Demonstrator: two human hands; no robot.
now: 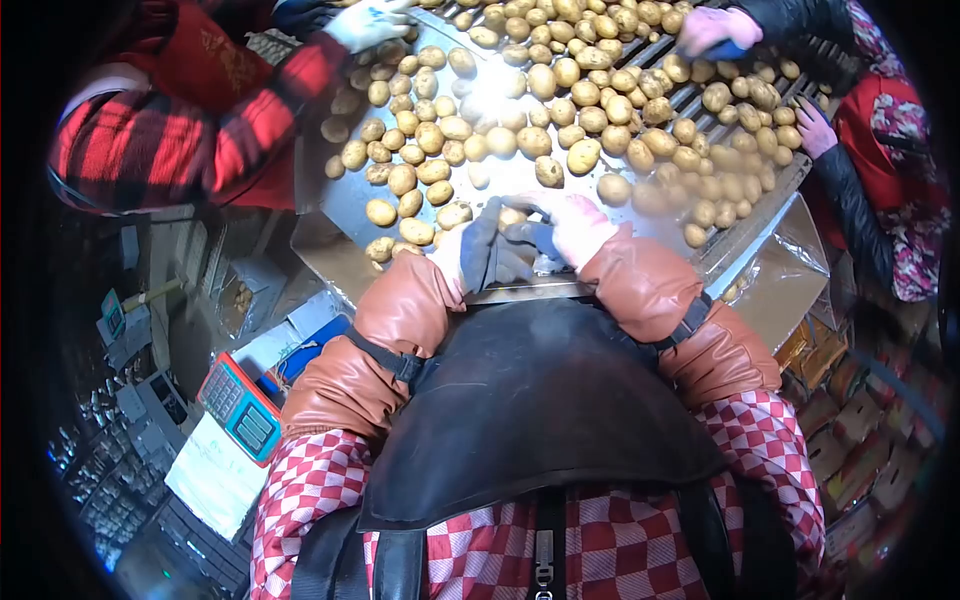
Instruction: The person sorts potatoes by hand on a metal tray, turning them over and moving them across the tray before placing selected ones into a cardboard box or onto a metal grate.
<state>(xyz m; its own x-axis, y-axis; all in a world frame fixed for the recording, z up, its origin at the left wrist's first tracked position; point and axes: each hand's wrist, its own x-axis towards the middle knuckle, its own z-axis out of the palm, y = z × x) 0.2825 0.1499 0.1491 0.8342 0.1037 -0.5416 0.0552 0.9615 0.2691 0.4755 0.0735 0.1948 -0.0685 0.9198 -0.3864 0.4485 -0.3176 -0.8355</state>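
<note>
My left hand [482, 252], in a glove with dark grey fingers, is at the near edge of a metal sorting table [350, 215]. Beside it is my right hand [562, 228], gloved in pale pink with blue-grey fingers. A potato [512, 217] shows between the two hands, with the fingers of both closed around it; its lower part is hidden. Many loose potatoes [402, 180] lie just beyond and to the left of my hands. One potato [614, 188] rests beyond my right hand.
A co-worker's white-gloved hand [370, 22] reaches in at the upper left. At the right, another person's pink-gloved hands [718, 32] are among potatoes on a slatted section [830, 60]. Cardboard boxes [770, 265] flank the table. A calculator [240, 408] lies at left.
</note>
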